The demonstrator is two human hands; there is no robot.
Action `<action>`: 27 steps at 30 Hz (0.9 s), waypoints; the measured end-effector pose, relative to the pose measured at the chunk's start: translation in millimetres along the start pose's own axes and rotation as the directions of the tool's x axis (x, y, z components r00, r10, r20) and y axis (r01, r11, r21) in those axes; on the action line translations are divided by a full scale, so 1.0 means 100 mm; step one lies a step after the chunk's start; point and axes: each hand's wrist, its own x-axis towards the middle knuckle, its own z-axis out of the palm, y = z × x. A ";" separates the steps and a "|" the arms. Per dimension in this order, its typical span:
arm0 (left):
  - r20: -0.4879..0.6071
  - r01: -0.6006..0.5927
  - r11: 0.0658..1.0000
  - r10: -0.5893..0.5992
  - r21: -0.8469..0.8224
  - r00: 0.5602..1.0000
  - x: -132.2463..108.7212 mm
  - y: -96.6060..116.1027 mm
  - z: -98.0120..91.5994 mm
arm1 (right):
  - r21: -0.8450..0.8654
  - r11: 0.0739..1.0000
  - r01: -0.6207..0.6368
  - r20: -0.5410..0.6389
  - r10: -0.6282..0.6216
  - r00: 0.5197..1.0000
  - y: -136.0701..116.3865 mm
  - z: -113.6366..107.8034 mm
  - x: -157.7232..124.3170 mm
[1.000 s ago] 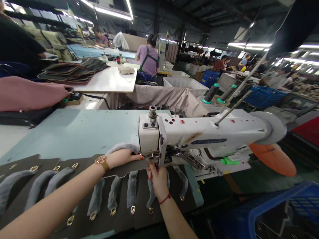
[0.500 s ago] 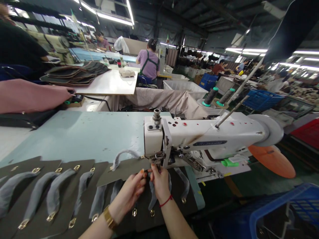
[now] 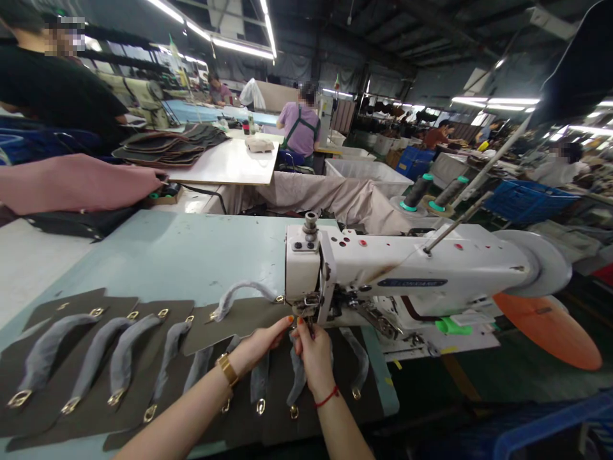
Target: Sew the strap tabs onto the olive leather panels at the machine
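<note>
A dark olive leather-like panel [image 3: 258, 316] lies with its right end under the head of a white sewing machine [image 3: 383, 255]. On it arches a handle wrapped in clear film [image 3: 244, 287] with gold-coloured buckles. My left hand [image 3: 263, 342] grips the panel's near edge, its thumb stretched toward the needle area. My right hand [image 3: 313, 351] is closed in a pinch just in front of the presser foot, close to the left fingertips. Whatever sits between the right fingertips is too small and hidden to make out.
Several similar panels with wrapped handles [image 3: 86, 358] overlap along the near edge of the pale blue table [image 3: 201, 249]. Thread cones [image 3: 417, 191] stand behind the machine. A blue crate [image 3: 550, 428] is at lower right. Co-workers sit beyond, one in a purple shirt [image 3: 301, 128].
My left hand has moved toward the needle, its thumb now stretched out on the panel's edge. My right hand stays at the presser foot. The view has shifted slightly left.
</note>
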 end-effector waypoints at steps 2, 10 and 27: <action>0.007 -0.005 1.000 0.005 0.002 1.000 0.01 0.01 0.01 | 0.034 0.999 -0.006 0.033 0.005 0.999 0.01 -0.05 -0.06; 0.040 -0.029 0.997 0.032 -0.072 0.999 0.03 0.10 0.03 | 0.128 0.988 -0.091 0.111 0.077 0.991 0.16 -0.19 -0.28; -0.127 -0.119 0.967 0.092 -0.227 0.988 -0.01 0.06 0.22 | 0.245 0.962 -0.123 0.149 0.088 0.985 0.10 -0.15 -0.40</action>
